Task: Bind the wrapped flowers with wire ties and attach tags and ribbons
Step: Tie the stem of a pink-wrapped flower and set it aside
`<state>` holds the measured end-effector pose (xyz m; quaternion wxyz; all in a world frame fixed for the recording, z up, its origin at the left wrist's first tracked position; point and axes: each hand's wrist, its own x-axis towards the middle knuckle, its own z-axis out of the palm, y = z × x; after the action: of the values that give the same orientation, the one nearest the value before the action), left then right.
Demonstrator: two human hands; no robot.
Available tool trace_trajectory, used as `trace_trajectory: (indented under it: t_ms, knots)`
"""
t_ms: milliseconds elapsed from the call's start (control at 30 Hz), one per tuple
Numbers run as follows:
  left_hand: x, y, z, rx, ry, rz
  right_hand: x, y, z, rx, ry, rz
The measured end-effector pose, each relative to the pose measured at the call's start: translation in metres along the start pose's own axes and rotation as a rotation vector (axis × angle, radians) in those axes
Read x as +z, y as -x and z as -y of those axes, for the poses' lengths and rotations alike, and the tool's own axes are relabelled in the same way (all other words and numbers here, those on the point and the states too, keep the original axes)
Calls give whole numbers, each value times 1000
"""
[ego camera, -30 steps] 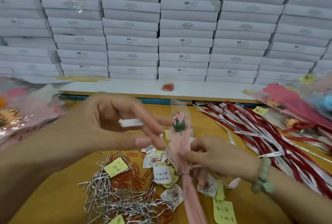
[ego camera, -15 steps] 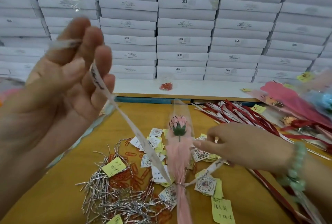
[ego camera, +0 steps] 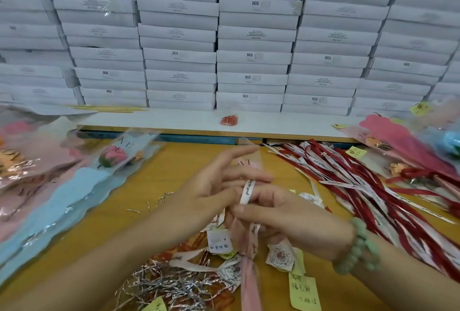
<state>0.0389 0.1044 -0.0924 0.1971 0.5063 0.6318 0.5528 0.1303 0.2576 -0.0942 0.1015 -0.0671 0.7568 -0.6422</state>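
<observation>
A pink wrapped flower [ego camera: 249,268] lies lengthwise on the yellow table [ego camera: 174,168], its head hidden behind my hands. A white printed ribbon [ego camera: 247,192] loops over a finger between my two hands, and its tail runs down along the stem. My left hand [ego camera: 211,186] holds the ribbon with its fingers stretched to the right. Just below and to the right, my right hand [ego camera: 291,221] pinches the ribbon against the stem. Silver wire ties [ego camera: 174,283] lie heaped at the near edge, with round paper tags [ego camera: 280,256] and yellow notes [ego camera: 303,290] around the stem.
Finished wrapped flowers [ego camera: 74,173] in pink and blue lie piled on the left. More wrapped flowers [ego camera: 403,146] sit at the far right, beside a spread of red and white ribbons [ego camera: 373,186]. White boxes [ego camera: 249,36] are stacked like a wall behind. A small red bag [ego camera: 229,120] sits on the white ledge.
My left hand came down from its raised position at the upper left, bringing the ribbon to the flower. Both hands are now together at the stem, and the view has shifted left.
</observation>
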Motion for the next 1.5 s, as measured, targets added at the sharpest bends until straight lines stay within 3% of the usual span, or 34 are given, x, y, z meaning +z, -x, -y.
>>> trace_trajectory:
  t_ms: [133,333,500,633,767,900,1133,1300,1500]
  knots:
    - [-2,4,28,3,-67,-123,-10,-4,-8,15,-70,-189]
    - [-6,10,50,11,-110,-136,-19,-8,-17,30,-117,-357]
    - [1,8,58,-66,122,-192,-27,-8,-17,128,-92,-427]
    - [2,10,61,-117,213,-191,-33,-7,-14,86,-89,-518]
    - [1,10,60,-133,107,-181,-28,-8,-12,-73,-106,-405]
    - [4,12,56,-119,166,-126,-21,-11,-11,-179,94,-274]
    - [3,12,58,-123,113,-91,-16,-1,-11,-326,360,-307]
    - [3,13,57,-101,116,-35,-24,-5,-17,-253,521,-584]
    - [3,12,57,-106,211,-93,-26,-9,-25,-189,656,-335]
